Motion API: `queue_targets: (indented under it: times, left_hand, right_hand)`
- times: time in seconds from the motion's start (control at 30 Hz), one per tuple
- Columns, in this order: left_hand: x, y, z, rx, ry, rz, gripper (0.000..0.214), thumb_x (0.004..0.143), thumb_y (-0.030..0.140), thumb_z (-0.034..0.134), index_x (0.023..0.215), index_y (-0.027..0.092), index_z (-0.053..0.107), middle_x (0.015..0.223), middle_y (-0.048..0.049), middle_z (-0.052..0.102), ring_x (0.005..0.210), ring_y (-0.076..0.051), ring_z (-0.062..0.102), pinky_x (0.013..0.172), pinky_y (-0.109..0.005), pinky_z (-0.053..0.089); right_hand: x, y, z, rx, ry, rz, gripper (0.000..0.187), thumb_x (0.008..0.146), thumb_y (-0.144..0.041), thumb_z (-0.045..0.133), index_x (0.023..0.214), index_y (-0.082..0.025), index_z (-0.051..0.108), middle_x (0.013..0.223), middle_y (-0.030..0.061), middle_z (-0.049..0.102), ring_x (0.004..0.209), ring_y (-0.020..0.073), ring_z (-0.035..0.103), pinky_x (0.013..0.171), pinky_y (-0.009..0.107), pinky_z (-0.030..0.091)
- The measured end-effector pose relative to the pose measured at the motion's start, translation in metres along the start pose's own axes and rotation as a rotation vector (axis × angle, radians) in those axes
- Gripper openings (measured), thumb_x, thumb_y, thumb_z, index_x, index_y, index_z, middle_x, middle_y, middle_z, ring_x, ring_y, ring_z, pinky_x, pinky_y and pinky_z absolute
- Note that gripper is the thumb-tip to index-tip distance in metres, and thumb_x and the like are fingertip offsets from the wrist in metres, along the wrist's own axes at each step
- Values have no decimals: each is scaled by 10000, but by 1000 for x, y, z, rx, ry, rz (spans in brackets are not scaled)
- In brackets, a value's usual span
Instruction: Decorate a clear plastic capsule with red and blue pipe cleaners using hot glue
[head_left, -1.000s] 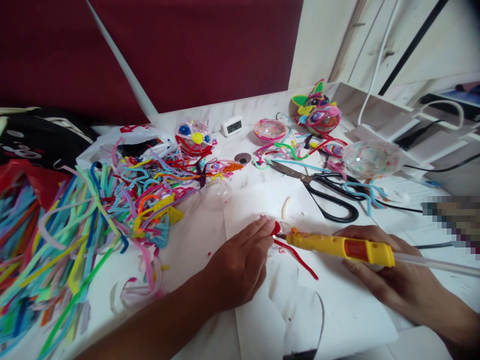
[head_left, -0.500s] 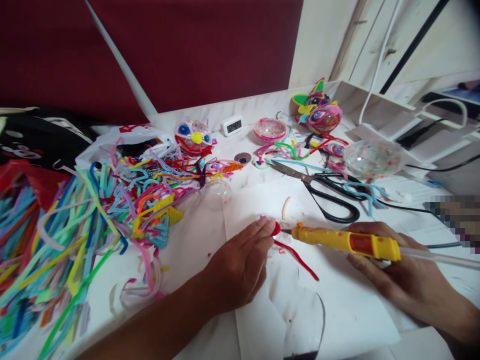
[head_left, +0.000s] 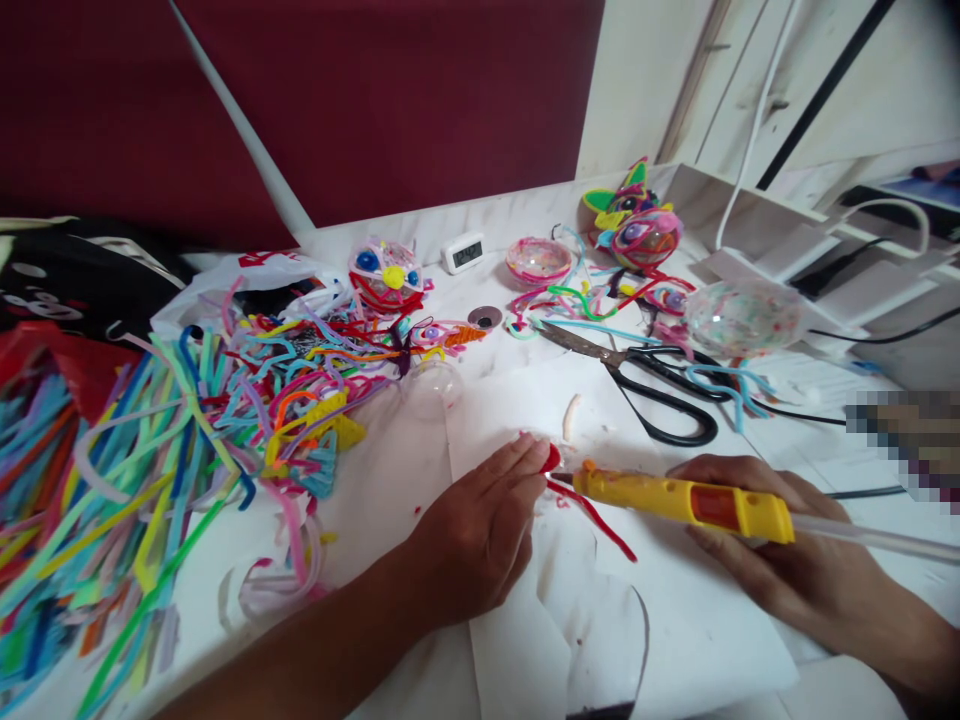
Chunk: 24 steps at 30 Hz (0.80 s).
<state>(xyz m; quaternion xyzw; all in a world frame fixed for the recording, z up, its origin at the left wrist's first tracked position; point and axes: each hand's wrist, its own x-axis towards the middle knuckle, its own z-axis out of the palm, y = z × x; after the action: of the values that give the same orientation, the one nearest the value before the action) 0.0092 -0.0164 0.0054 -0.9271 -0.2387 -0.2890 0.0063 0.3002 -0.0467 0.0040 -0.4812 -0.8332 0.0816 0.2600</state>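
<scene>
My left hand (head_left: 487, 520) is closed, its fingertips pinching a red pipe cleaner (head_left: 600, 522) above the white paper (head_left: 697, 610). A rounded red end sticks out past the fingertips, and a loose red length trails toward the lower right. My right hand (head_left: 810, 570) is wrapped around a yellow hot glue gun (head_left: 679, 498) with a clear glue stick in its back. The gun's dark nozzle points left, right beside the red piece; whether it touches is too small to tell. A short pale strip (head_left: 572, 417) lies on the paper above the nozzle.
Black-handled scissors (head_left: 667, 400) lie open behind the gun. Many coloured pipe cleaners (head_left: 142, 470) cover the left side. Along the back stand a decorated ball (head_left: 386, 275), a small white clock (head_left: 463, 253) and a pink-rimmed bowl (head_left: 540, 262). A clear bowl (head_left: 746, 318) sits at right, near cables.
My right hand has shifted the glue gun slightly left and down, bringing its nozzle closer to the red piece. My left hand has stayed almost still.
</scene>
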Motion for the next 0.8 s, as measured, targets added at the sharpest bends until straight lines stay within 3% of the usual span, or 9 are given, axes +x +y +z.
queue_targets:
  times: [0.2,0.4,0.8]
  left_hand:
    - [1,1,1,-10,11,2,425,804,35,471,1218,-51,432,1302,-284,493,1345,-337,336,1053,-492,446]
    - [-1,0,1,-13,3,-6,432,814,43,462,1238,-37,425,1334,-274,469,1360,-327,311,1063,-492,433]
    - [-1,0,1,-27,2,-1,442,801,31,462,1236,-31,421,1324,-267,482,1354,-326,323,1066,-497,432]
  right_hand:
    - [0,-1,0,-1,-3,2,227,870,-265,496,1096,-246,488,1012,50,621,836,207,623,688,355,526]
    - [7,-1,0,-6,68,-53,110,867,-245,500,971,-244,536,985,48,613,758,196,637,628,351,524]
    - [6,-1,-1,-49,76,-69,133,877,-250,487,1008,-243,514,985,65,611,759,210,633,617,366,523]
